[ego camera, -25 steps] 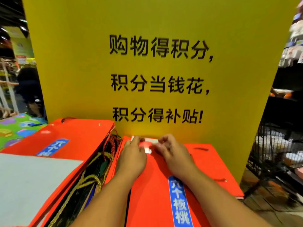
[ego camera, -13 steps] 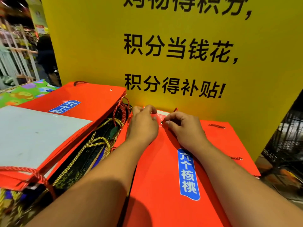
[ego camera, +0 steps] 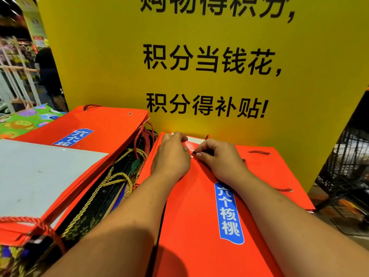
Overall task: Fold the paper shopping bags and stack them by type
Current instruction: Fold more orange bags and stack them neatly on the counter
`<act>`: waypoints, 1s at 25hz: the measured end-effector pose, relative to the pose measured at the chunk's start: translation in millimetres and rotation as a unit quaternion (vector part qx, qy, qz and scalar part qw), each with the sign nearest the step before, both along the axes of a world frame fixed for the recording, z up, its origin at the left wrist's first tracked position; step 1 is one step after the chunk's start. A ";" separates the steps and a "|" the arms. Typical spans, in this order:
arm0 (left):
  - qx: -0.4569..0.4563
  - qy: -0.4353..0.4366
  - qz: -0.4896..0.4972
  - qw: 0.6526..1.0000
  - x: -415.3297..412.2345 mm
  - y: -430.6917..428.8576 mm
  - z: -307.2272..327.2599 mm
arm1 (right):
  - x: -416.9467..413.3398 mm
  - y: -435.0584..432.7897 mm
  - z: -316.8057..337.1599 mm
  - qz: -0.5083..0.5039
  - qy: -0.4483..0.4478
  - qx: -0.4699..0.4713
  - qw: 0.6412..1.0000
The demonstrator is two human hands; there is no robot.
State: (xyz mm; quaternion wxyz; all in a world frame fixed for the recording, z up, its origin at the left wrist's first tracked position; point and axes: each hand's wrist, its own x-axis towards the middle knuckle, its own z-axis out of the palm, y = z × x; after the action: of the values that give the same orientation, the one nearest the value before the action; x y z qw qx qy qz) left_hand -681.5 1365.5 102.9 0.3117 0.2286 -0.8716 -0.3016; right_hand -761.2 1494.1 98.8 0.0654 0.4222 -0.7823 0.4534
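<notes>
Even bright light on yellow sign (ego camera: pixel 199 47); small glare patch and forearm shadows on orange bag (ego camera: pixel 199 216); upper-left background dim, blurred; frame edges bowed, wide-angle.

The surface beneath was hidden under its load. On it lay a stack of flat orange-red bags (ego camera: pixel 269 176) at the right, a second orange-red stack (ego camera: pixel 103 126) at the left, and dark bags with gold cord handles (ego camera: pixel 103 200) wedged between them.

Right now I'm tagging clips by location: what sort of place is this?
Likely a supermarket or shop: a yellow sign about shopping points, a wire cart at right, and stacked red bags with cord handles.
</notes>
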 end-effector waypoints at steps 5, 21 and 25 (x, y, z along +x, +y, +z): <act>0.012 -0.002 -0.014 1.000 2.7 -2.9 1.8 | -0.8 0.1 -3.1 -0.070 0.101 0.021 0.992; 0.011 0.023 -0.039 0.999 11.0 2.6 4.7 | 1.8 10.6 9.3 -0.183 0.174 0.014 0.967; -0.014 0.048 -0.024 0.998 10.7 4.1 6.4 | 4.7 4.3 11.7 -0.120 0.201 0.035 0.972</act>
State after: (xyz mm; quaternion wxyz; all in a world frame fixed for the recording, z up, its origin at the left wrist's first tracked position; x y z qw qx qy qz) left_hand -670.8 1369.6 109.3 0.3492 0.1884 -0.8649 -0.3076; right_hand -756.5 1498.3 110.6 0.2601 0.4100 -0.8134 0.3203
